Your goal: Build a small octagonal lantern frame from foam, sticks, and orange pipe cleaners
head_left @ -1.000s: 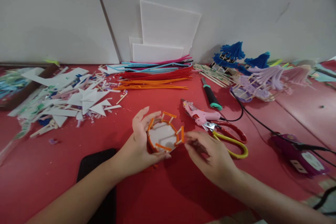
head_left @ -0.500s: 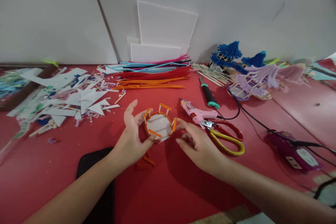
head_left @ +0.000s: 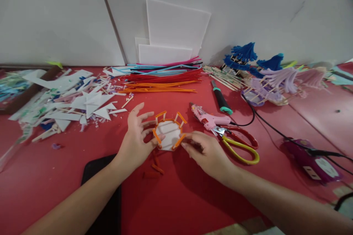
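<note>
Red worktop point(head_left: 193, 198) is crowded: white scraps point(head_left: 74, 102) far left, scissors point(head_left: 239, 145) and glue gun point(head_left: 211, 119) just right, bare room only toward the near edge. The left hand point(head_left: 135, 139) has a loose grip, fingers fanned against the white base point(head_left: 168, 134) at centre. The right hand point(head_left: 209, 152) has its grip pinched on the lower-right rim. Orange edging and several posts are on; loose orange bits point(head_left: 154, 165) lie below.

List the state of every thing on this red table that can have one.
White hexagonal foam piece with orange pipe-cleaner posts: held between both hands.
Left hand: fingers spread, cradling the piece's left edge.
Right hand: pinching its lower right edge.
Pink glue gun: lying on its side.
Red-and-yellow scissors: lying flat.
Purple power strip: black plug in it.
</note>
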Available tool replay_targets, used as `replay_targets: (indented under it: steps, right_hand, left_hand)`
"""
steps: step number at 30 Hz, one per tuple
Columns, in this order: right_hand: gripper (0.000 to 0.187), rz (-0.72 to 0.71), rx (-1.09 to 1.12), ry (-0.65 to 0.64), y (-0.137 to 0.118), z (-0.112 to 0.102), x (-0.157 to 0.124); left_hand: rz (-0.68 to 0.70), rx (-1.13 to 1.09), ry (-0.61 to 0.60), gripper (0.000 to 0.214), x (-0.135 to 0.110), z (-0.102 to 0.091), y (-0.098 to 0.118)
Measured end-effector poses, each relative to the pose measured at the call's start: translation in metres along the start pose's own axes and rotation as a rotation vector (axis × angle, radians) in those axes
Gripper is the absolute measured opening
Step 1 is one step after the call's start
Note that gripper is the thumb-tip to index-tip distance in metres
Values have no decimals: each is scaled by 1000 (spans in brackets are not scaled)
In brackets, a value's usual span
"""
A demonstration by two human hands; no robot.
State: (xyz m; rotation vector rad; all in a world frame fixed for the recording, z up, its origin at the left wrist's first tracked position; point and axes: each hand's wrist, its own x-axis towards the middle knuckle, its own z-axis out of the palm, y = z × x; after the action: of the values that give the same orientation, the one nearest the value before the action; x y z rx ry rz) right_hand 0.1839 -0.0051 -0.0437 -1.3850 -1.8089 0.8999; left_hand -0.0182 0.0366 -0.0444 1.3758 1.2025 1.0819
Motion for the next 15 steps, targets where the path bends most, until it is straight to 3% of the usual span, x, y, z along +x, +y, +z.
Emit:
replay_targets:
  steps: [10, 15]
  right_hand:
    - [12, -254, -119, 72, 2, 5, -5]
    - [12, -265, -154, 141, 2, 8, -5]
  left_hand:
    - [-38, -68, -112, 64, 0, -2, 4]
    - [-69, 32, -51, 46, 2, -4, 1]
